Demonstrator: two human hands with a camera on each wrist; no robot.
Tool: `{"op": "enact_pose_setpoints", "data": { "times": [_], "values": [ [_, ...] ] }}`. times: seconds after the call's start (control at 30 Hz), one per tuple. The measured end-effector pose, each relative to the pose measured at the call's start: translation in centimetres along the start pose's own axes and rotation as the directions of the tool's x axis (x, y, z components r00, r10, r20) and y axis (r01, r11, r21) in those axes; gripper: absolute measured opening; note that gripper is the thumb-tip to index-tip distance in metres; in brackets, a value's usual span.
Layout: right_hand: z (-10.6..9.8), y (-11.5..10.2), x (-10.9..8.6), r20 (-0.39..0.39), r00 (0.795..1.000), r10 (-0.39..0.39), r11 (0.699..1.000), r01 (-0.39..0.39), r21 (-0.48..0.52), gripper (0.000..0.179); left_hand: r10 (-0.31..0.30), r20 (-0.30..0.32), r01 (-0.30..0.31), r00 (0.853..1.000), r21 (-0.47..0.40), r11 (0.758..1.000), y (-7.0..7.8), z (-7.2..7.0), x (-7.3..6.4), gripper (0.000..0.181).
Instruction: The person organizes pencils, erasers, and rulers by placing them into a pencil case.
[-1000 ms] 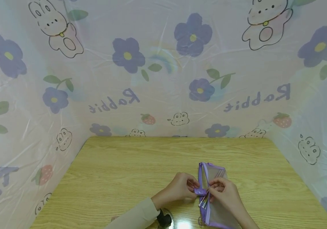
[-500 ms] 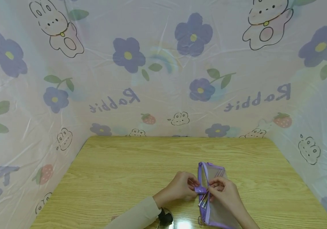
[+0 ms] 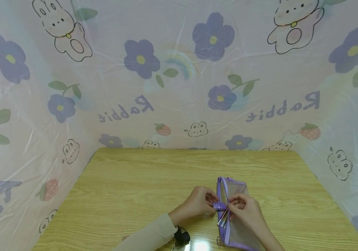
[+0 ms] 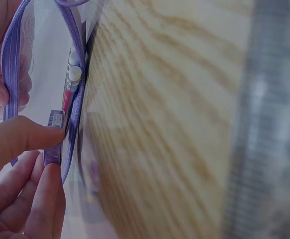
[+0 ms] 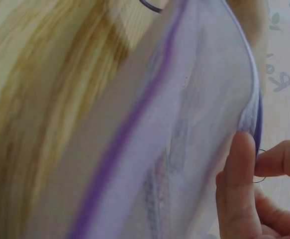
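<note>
The person's left hand (image 3: 199, 201) pinches a small purple block (image 3: 219, 206) between thumb and fingertips at the mouth of a pouch (image 3: 243, 232); the right hand (image 3: 249, 211) pinches the pouch's far zip edge, so the mouth gapes between the two hands. The pouch lies on a wood-grain table (image 3: 147, 170), right of centre and towards the near side.

The pouch should handle as light and limp: its thin mesh would likely fold or sag if gripped mid-panel, while the firmer zip edging offers the better hold. The block looks light and fairly rigid, perhaps a little slippery in its shiny wrapping, and is best taken by its two broad faces, as here. It may be an eraser, but the print on it is too blurred to read.

The pouch is see-through and whitish, edged in purple, with lilac zip tape along the opening. Pencils (image 4: 73, 79) stick out of the mouth, their white eraser tips and metal collars showing, one with a red shaft. More thin shafts show through the mesh at its far end.
</note>
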State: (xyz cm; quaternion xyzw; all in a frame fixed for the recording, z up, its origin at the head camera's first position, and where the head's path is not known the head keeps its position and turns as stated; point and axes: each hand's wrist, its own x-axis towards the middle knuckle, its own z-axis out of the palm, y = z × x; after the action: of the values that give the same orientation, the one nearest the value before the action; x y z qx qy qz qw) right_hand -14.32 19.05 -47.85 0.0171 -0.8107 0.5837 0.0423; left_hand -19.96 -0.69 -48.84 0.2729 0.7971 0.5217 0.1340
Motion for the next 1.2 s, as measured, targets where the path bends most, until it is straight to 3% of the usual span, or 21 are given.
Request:
{"op": "enact_pose_setpoints", "data": {
  "times": [0.73, 1.2],
  "values": [
    [-0.19, 0.29, 0.0, 0.023, 0.999, -0.034, 0.999, 0.033, 0.017, 0.014, -0.02, -0.008, 0.021, 1.0, 0.023, 1.0, 0.09, 0.23, 0.26, 0.028],
    [-0.21, 0.19, -0.06, 0.014, 0.999, -0.04, 0.999, 0.04, 0.022, 0.015, 0.006, 0.009, -0.006, 1.0, 0.001, 1.0, 0.25, 0.7, 0.37, 0.027]
  ]
}}
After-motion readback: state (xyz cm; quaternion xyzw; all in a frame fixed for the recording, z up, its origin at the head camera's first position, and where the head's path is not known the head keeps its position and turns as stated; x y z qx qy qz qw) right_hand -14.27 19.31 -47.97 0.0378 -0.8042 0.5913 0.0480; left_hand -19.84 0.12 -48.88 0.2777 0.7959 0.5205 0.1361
